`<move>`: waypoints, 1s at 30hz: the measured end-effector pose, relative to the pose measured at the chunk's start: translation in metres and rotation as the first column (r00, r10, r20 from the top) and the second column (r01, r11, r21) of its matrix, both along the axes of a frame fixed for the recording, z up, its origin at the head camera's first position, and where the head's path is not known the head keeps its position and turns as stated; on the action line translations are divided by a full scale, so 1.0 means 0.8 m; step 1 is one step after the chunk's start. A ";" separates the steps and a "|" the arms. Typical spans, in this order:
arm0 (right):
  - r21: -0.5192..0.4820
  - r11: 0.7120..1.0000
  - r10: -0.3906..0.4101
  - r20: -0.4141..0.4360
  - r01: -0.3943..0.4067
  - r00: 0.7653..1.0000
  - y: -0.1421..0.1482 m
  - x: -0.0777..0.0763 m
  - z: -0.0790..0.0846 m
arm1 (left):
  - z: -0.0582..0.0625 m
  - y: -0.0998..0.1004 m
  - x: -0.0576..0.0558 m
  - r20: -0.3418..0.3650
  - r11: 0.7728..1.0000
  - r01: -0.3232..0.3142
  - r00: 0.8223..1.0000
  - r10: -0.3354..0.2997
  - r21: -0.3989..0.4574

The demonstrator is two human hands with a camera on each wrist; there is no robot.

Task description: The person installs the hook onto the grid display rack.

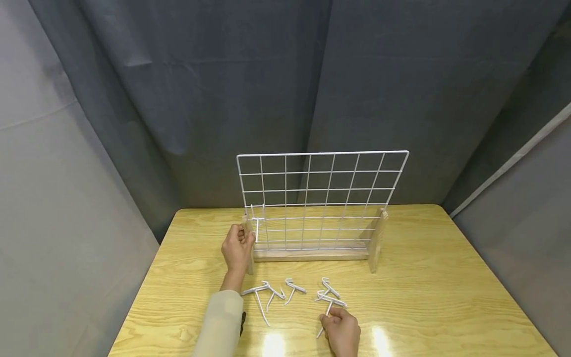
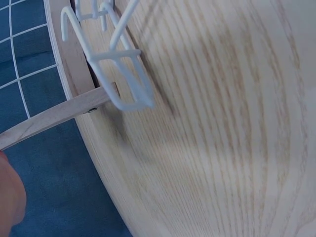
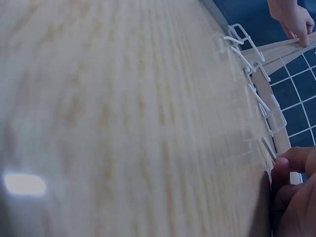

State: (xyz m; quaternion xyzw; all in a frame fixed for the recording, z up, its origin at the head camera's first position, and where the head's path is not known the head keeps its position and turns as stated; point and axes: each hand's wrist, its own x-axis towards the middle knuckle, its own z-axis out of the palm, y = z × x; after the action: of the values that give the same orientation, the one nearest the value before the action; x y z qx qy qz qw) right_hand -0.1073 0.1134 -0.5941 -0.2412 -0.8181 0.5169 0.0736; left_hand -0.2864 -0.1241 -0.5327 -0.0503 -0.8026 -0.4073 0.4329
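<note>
A white wire grid stands upright in a wooden stand on the table. My left hand grips the stand's left wooden upright, thumb and fingers around its edge. Just beside that hand, a white wire hook hangs on the left side of the grid. At the front, my right hand pinches the stem of another white hook between thumb and fingertips. The stem's end pokes out past the fingers in the right wrist view. A further hook lies right behind it, overlapping it.
Several loose white hooks lie on the tabletop in front of the stand, among them one in the middle and a tangled pair close to my left forearm. The stand's right upright is at the other end. Dark curtains hang behind the table.
</note>
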 end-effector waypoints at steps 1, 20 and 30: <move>-0.034 0.999 0.001 0.002 -0.001 1.000 0.001 -0.001 0.000 | 0.000 0.000 0.000 -0.003 1.000 0.000 1.000 0.000 0.001; -0.445 0.895 0.040 0.001 -0.035 0.999 0.004 0.003 0.032 | 0.001 0.002 0.001 0.004 1.000 0.001 1.000 -0.001 0.019; -0.669 0.740 0.045 -0.056 -0.071 0.997 0.001 -0.010 0.052 | 0.001 0.002 0.000 0.017 0.999 -0.004 1.000 0.004 0.035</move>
State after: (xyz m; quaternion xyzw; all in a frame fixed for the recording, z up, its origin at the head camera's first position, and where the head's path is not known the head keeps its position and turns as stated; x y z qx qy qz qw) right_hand -0.1156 0.1139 -0.5526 -0.2165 -0.5833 0.7826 -0.0196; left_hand -0.2865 -0.1223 -0.5315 -0.0376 -0.7989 -0.4211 0.4278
